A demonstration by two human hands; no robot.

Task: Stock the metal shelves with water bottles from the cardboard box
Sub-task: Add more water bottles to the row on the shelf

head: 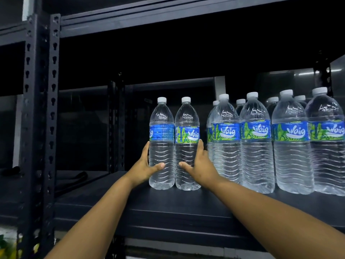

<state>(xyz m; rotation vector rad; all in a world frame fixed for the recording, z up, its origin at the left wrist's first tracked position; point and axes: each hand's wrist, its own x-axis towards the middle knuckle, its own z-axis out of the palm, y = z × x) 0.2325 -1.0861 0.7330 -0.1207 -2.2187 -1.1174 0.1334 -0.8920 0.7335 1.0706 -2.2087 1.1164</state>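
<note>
Two water bottles (174, 146), upright and touching on the metal shelf (168, 206), left hand (147, 168) and right hand (197, 165) each wrapped round one, apparently to slide both toward the stocked row (276, 146) alongside.

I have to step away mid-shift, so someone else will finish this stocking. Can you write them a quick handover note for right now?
Left hand: grips the left bottle, thumb across its front.
Right hand: grips the right bottle the same way.
Both bottles stand upright, side by side, on the metal shelf, apart from the stocked group to the right.
Done: the group of Waig bottles is stocked in at least two rows.
Left: close the gap to the group, let go, then fill the bare shelf space on the left. The cardboard box is out of view.
</note>
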